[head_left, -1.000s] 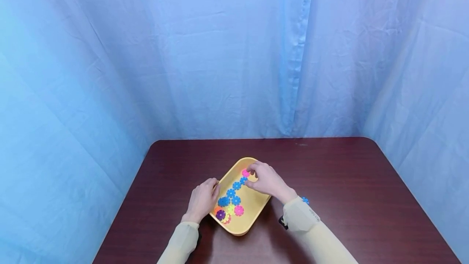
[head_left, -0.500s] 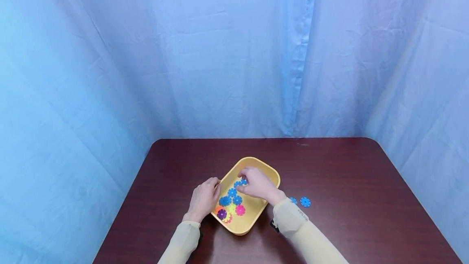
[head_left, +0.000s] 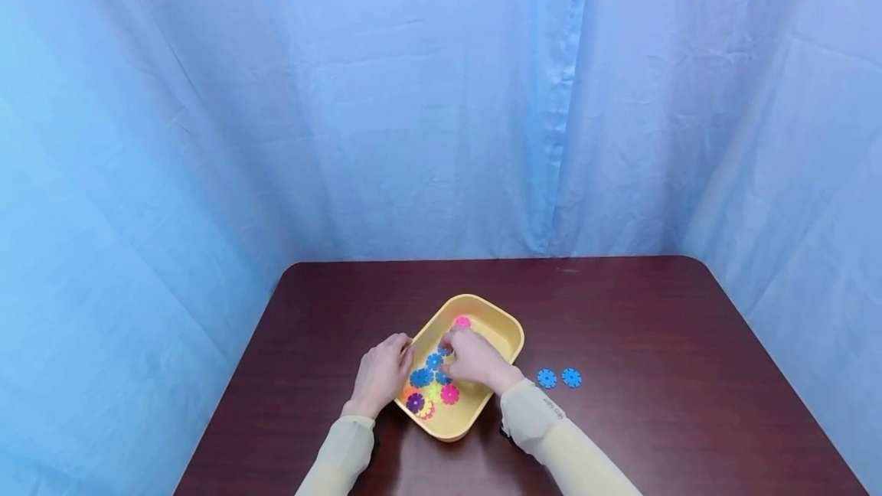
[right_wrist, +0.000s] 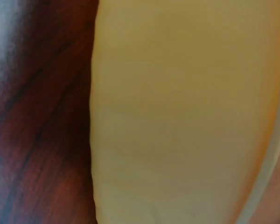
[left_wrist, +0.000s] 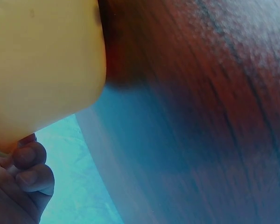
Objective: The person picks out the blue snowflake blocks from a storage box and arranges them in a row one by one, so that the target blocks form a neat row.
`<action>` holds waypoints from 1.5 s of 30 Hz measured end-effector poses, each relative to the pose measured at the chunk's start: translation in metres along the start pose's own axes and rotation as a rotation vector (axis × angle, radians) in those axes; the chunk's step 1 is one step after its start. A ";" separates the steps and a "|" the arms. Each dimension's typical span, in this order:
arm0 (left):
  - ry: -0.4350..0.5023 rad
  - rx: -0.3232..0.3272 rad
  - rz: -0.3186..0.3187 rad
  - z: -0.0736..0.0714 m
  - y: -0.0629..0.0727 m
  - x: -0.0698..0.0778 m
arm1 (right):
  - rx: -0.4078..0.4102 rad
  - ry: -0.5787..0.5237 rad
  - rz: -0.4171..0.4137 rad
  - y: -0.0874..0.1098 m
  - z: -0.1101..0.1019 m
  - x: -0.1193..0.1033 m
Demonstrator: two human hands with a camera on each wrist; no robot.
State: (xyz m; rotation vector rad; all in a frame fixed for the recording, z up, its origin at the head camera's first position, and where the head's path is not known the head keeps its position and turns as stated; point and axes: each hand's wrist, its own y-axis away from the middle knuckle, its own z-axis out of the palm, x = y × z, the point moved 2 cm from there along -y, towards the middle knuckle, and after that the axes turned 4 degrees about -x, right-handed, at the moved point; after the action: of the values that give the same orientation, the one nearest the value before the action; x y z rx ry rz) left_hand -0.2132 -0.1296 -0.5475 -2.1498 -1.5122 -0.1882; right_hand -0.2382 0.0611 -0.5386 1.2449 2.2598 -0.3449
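A yellow plastic basin (head_left: 475,404) stands at a slant on the table. My left hand (head_left: 380,375) grips its left rim; in the left wrist view curled fingers (left_wrist: 35,179) sit at the rim. My right hand (head_left: 475,358) reaches inside, thumb and fingers apart, over a blue notched flower-shaped disc (head_left: 444,350); contact with it cannot be made out. Several discs lie in the basin, among them a purple disc (head_left: 415,403) and pink discs (head_left: 449,394), (head_left: 462,322). The right wrist view shows the basin's outer wall (right_wrist: 177,112), with the fingers hidden.
Two blue discs (head_left: 547,379), (head_left: 571,377) lie flat on the dark wooden table (head_left: 648,343), right of the basin. A blue curtain (head_left: 427,98) hangs behind the table and along both sides.
My right hand has moved left and nearer me within the basin, leaving the far pink disc behind. Both blue discs on the table have come into view. The left hand stays on the rim.
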 end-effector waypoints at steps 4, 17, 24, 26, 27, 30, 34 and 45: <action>0.004 0.014 0.009 0.000 0.000 -0.001 | -0.011 0.021 0.000 0.000 0.006 0.001; -0.004 0.020 0.011 0.002 0.000 -0.002 | -0.018 0.132 -0.046 0.001 0.018 -0.002; -0.002 0.018 0.005 0.002 0.000 -0.001 | -0.029 0.139 -0.037 0.001 0.021 -0.004; -0.004 0.016 0.004 0.001 0.000 -0.001 | -0.040 0.146 -0.037 0.001 0.022 -0.005; -0.004 0.016 0.003 0.001 0.001 -0.001 | -0.044 0.148 -0.041 0.002 0.021 -0.005; -0.005 0.018 0.005 0.001 0.001 -0.001 | -0.056 0.158 -0.051 0.003 0.021 -0.007; -0.004 0.018 0.005 0.001 0.000 -0.001 | -0.078 0.175 -0.065 0.004 0.019 -0.010; 0.001 0.010 -0.011 0.000 0.001 -0.001 | -0.094 0.209 -0.077 0.006 0.019 -0.014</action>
State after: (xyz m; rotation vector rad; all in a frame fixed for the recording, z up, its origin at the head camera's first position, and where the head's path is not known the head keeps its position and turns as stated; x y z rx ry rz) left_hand -0.2126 -0.1305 -0.5483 -2.1336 -1.5218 -0.1856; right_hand -0.2209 0.0464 -0.5460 1.1966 2.4744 -0.1398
